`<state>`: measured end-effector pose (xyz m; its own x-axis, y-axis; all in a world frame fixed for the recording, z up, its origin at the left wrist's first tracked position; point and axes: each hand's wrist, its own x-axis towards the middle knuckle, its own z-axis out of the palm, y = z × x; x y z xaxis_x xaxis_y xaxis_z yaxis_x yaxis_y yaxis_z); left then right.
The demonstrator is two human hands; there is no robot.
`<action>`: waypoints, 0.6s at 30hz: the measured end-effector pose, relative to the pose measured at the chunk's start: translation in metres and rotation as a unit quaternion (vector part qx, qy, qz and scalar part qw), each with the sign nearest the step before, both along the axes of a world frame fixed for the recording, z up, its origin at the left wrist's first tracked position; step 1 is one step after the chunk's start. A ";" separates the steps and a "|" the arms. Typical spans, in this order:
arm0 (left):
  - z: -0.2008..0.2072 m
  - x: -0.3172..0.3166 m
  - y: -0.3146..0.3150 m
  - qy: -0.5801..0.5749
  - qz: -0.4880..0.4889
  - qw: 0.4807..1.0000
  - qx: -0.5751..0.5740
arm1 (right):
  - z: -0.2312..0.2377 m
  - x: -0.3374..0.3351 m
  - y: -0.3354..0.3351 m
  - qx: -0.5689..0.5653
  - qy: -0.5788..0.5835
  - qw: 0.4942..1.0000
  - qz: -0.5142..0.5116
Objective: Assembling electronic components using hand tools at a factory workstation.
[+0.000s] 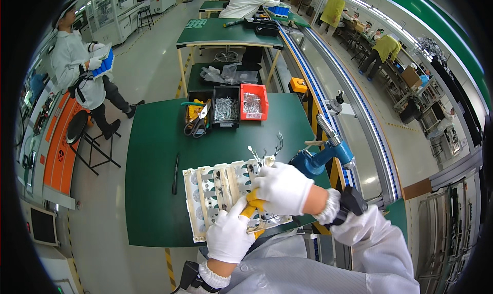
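A white plastic battery frame (197, 204) with round cells or holes and metal strips lies on the green table in front of me. My left hand (229, 236), in a white glove, rests over its near edge with the fingers drawn together. Above it to the right, my right hand (285, 188), also gloved, is closed with its fingertips pointing at the left hand's. Yellow patches (253, 200) cover the fingertips where both hands meet; whatever they pinch is hidden. Thin wires (279, 144) stick up from the frame's far right corner, beyond my right hand.
A blue riveting tool (313, 163) stands right of the frame; a dark pen-like tool (176, 174) lies left. Scissors (197, 120) lean on a bin, beside a black bin (226, 120) and red bin (263, 103) of metal parts. A conveyor (354, 109) runs along the right.
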<state>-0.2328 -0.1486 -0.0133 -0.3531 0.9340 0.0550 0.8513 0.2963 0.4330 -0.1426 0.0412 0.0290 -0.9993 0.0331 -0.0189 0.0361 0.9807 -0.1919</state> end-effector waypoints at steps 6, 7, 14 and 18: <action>-0.013 -0.003 -0.003 -0.019 -0.011 1.000 0.004 | -0.079 0.127 0.033 -0.422 0.264 0.730 -0.468; -0.014 -0.003 -0.002 -0.014 -0.026 1.000 0.012 | -0.090 0.134 0.043 -0.375 0.296 0.689 -0.545; -0.018 -0.008 -0.007 -0.003 -0.001 1.000 0.024 | -0.071 0.087 0.103 -0.426 0.370 0.778 -0.276; -0.022 -0.002 -0.008 -0.022 0.006 0.998 0.051 | -0.056 0.077 0.140 -0.380 0.291 0.845 -0.239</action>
<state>-0.2349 -0.1569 -0.0354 -0.3686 0.9198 0.1343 0.8275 0.2589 0.4982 -0.0656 0.1817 -0.0270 -0.7227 0.6352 0.2727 0.0763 0.4653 -0.8818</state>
